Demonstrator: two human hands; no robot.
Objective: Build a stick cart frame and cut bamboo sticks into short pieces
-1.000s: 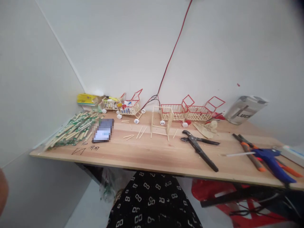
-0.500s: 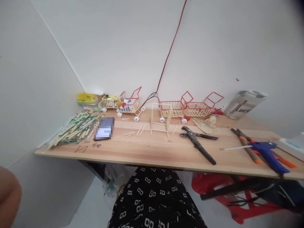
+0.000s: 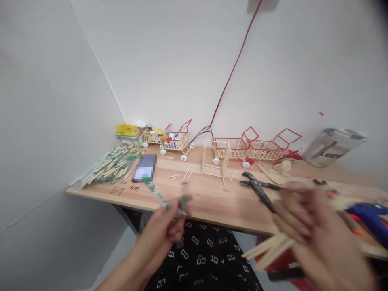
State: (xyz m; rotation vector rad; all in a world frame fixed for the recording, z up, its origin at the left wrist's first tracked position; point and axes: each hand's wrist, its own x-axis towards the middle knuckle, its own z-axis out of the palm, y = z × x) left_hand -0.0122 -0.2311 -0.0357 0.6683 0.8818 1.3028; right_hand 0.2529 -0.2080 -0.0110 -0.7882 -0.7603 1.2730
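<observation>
Wooden sticks [image 3: 274, 254], clasped in right hand [image 3: 315, 234], slant down leftward; left hand [image 3: 172, 222], well apart, pinches wrapper [image 3: 156, 193].

The one view comes from a camera worn on the person's head, facing forward and angled down across a pale wood-grained tabletop [image 3: 206, 198]. A plain white back wall [image 3: 169, 60] fills much of the upper half, and a greyish-white side wall [image 3: 45, 133] closes off the left. The table's near edge slopes down toward the right. Below it, the lens looks steeply down on black fabric patterned with white squares [image 3: 201, 258]. Nearest the camera are the left hand [image 3: 171, 222] and right hand [image 3: 315, 226], the latter larger and blurred.
</observation>
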